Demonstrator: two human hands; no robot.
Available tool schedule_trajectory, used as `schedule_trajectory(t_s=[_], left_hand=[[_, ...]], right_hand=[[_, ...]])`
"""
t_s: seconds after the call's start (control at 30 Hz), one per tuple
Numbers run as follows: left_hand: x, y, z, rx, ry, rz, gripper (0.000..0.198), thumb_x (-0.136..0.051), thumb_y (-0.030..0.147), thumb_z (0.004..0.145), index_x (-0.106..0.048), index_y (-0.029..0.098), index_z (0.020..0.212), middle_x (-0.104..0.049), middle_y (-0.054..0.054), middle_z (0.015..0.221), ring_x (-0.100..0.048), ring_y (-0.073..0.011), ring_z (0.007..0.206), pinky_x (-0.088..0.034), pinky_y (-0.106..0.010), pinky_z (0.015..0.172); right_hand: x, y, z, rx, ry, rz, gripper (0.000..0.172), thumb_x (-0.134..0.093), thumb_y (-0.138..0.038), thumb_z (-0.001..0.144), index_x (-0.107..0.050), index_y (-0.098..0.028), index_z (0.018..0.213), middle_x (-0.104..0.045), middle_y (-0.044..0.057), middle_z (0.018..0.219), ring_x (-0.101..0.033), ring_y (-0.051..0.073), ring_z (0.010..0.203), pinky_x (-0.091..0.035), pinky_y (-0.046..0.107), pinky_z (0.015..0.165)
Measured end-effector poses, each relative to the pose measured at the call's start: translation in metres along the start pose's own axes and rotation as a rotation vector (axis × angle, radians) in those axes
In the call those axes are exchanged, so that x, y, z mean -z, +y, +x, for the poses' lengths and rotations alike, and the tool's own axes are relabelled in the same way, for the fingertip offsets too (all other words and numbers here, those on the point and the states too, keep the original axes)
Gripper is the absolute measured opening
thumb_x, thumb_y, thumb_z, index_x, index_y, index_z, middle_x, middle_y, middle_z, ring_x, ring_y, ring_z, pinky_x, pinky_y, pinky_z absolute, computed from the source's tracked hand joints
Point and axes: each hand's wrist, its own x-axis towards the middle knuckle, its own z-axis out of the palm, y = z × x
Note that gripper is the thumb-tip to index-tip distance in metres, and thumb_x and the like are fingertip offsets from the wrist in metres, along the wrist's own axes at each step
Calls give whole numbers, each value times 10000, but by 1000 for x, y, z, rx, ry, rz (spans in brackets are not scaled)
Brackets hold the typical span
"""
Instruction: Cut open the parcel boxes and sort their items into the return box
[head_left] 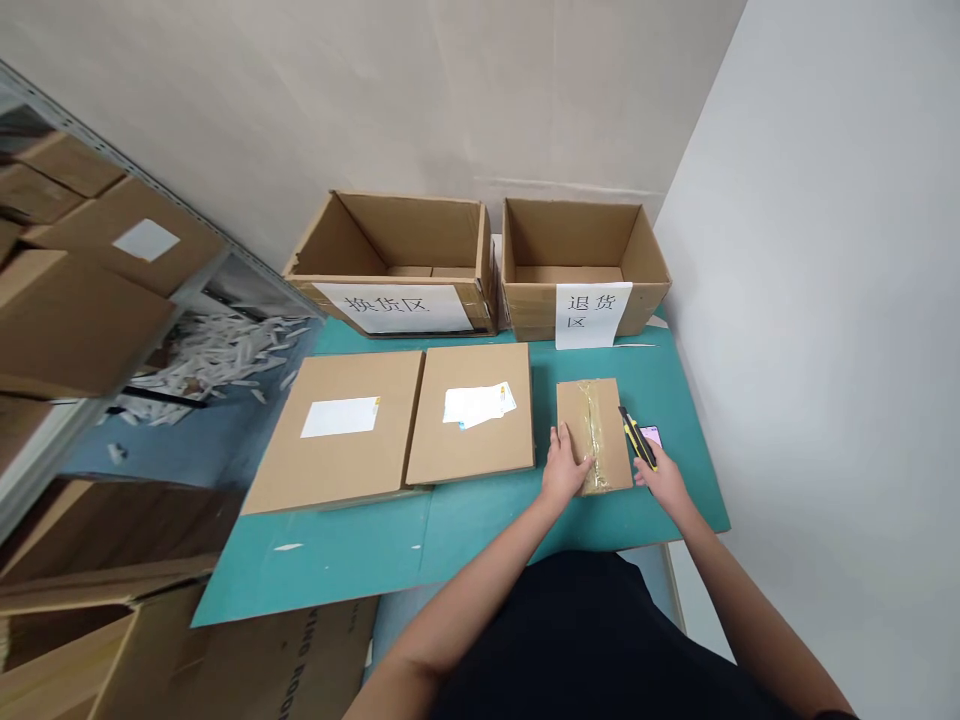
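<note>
A small taped cardboard box (596, 425) lies on the teal table (420, 540) in front of me. My left hand (564, 468) rests on the box's near left corner, fingers lying flat on the lid. My right hand (658, 478) is closed on a yellow and black utility knife (637, 437), whose tip lies just off the box's right edge. A pink object (652, 436) lies under the knife, beside the box.
Two larger sealed boxes with white labels (341, 428) (472, 410) lie to the left. Two open empty cartons with paper signs (397, 255) (581, 262) stand at the table's back. Shelves with cartons (67, 260) stand at left, a white wall (825, 300) at right.
</note>
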Motion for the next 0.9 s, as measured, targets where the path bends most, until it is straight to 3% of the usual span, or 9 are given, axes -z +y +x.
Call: schedule_trajectory(t_s=[0.17, 0.33, 0.47, 0.7, 0.9], left_hand=[[1, -4, -22, -64, -14, 84, 976, -715, 478, 801, -197, 233, 1592, 18, -157, 1697, -161, -369, 1545, -315, -457, 1187], [-6, -18, -46, -124, -121, 242, 976, -810, 456, 729, -317, 296, 1555, 14, -118, 1702, -56, -411, 1548, -278, -555, 1199], [-4, -25, -44, -227, -137, 301, 947, -827, 363, 741, -337, 271, 1547, 14, -134, 1699, -51, -407, 1546, -273, -553, 1213], [20, -34, -30, -353, -130, 440, 827, -814, 260, 760, -423, 262, 1488, -148, -134, 1687, -157, -379, 1541, -309, -548, 1210], [45, -43, -24, -323, -176, 569, 779, -718, 166, 800, -408, 277, 1507, -217, -116, 1672, -283, -350, 1511, -375, -502, 1175]], right_hand=[[-4, -24, 73, 198, 78, -73, 453, -534, -369, 865, -609, -171, 1266, -711, 112, 1197, -664, 262, 1071, -523, 384, 911], [-9, -66, 151, 229, 17, -57, 434, -537, -335, 844, -623, -133, 1218, -730, 111, 1111, -671, 238, 940, -525, 336, 804], [-16, -80, 189, 255, -82, -36, 334, -566, -323, 829, -661, -149, 1097, -750, 68, 967, -669, 205, 833, -515, 292, 730], [-7, -50, 199, 251, -12, -15, 335, -573, -322, 810, -627, -191, 1113, -735, 52, 998, -660, 224, 923, -510, 337, 827], [18, -6, 161, 202, 79, 3, 393, -542, -388, 802, -611, -182, 1130, -732, 74, 1009, -666, 253, 949, -512, 379, 851]])
